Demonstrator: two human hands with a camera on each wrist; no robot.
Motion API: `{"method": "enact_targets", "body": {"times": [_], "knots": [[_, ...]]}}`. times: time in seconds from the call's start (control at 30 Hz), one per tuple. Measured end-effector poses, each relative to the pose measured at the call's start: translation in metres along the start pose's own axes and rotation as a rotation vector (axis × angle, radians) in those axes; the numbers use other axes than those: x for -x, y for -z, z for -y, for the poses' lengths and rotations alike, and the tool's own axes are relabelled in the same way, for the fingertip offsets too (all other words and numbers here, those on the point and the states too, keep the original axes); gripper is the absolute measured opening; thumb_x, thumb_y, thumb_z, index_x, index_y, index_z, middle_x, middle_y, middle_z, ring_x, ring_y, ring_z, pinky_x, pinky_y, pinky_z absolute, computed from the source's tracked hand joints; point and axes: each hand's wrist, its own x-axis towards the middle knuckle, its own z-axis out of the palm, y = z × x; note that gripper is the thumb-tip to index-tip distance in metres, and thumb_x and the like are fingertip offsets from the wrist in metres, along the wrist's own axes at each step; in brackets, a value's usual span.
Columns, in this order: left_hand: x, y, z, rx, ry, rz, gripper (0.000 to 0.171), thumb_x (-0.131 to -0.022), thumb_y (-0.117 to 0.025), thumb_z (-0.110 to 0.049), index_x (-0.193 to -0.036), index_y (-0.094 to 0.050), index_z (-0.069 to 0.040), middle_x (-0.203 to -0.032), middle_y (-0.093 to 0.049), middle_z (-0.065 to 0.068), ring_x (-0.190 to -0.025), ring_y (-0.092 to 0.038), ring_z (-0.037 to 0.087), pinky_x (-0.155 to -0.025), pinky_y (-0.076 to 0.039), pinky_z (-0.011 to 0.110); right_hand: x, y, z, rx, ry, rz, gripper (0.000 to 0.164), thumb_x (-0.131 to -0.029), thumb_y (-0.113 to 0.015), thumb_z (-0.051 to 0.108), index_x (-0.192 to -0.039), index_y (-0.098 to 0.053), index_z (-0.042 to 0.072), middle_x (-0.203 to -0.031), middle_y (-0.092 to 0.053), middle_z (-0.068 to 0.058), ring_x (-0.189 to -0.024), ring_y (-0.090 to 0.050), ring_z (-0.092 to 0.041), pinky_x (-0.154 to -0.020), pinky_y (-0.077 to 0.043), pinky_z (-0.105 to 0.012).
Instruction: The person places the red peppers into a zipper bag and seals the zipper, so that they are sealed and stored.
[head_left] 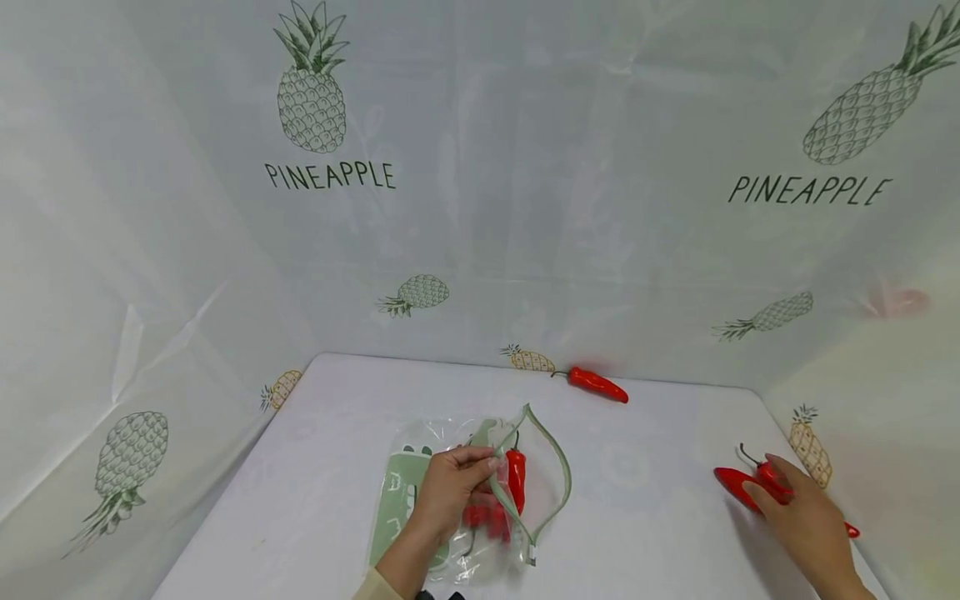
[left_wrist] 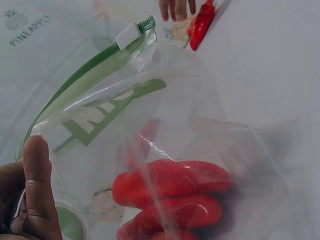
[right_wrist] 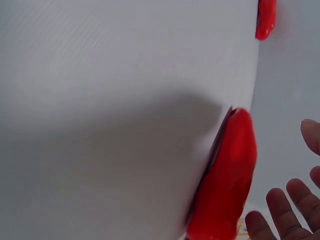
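My left hand pinches the rim of a clear zip bag with a green zip edge, its mouth spread apart. Several red chili peppers show through the plastic in the left wrist view. A white slider sits at one end of the zip. At the table's right side my right hand reaches over loose red chili peppers, thumb and fingers spread around one with a curved stem. The right wrist view shows these fingers apart, beside a chili pepper.
Another red chili pepper lies at the table's back edge. Pale sheeting printed with pineapples rises behind and beside the white table. A green printed panel shows on the bag's left part.
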Motion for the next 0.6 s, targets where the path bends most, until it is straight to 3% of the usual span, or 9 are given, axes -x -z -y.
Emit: {"method": "enact_targets", "body": {"times": [0.23, 0.43, 0.6], "knots": [[-0.001, -0.001, 0.0, 0.001, -0.002, 0.0, 0.037, -0.095, -0.08, -0.009, -0.122, -0.07, 0.013, -0.09, -0.075, 0.004, -0.064, -0.069, 0.012, -0.061, -0.067, 0.034, -0.005, -0.007, -0.011, 0.015, -0.164, 0.047, 0.09, -0.093, -0.081, 0.032, -0.159, -0.032, -0.006, -0.143, -0.041, -0.042, -0.121, -0.042, -0.055, -0.094, -0.053, -0.071], [-0.001, -0.001, 0.0, -0.008, -0.002, -0.008, 0.035, -0.095, -0.079, -0.007, -0.123, -0.07, 0.012, -0.09, -0.073, 0.004, -0.064, -0.067, 0.011, -0.06, -0.066, 0.032, -0.006, -0.014, -0.013, -0.012, -0.188, 0.063, 0.085, -0.093, -0.081, 0.024, -0.156, -0.035, -0.008, -0.139, -0.047, -0.041, -0.117, -0.049, -0.052, -0.089, -0.058, -0.061], [0.0, 0.0, 0.002, 0.001, 0.005, 0.001, 0.034, -0.096, -0.078, -0.007, -0.123, -0.07, 0.012, -0.092, -0.072, 0.005, -0.065, -0.069, 0.012, -0.06, -0.066, 0.031, -0.007, -0.02, -0.011, -0.053, -0.154, 0.088, 0.08, -0.09, -0.084, 0.021, -0.152, -0.042, -0.006, -0.138, -0.051, -0.04, -0.117, -0.053, -0.052, -0.082, -0.062, -0.054]]}}
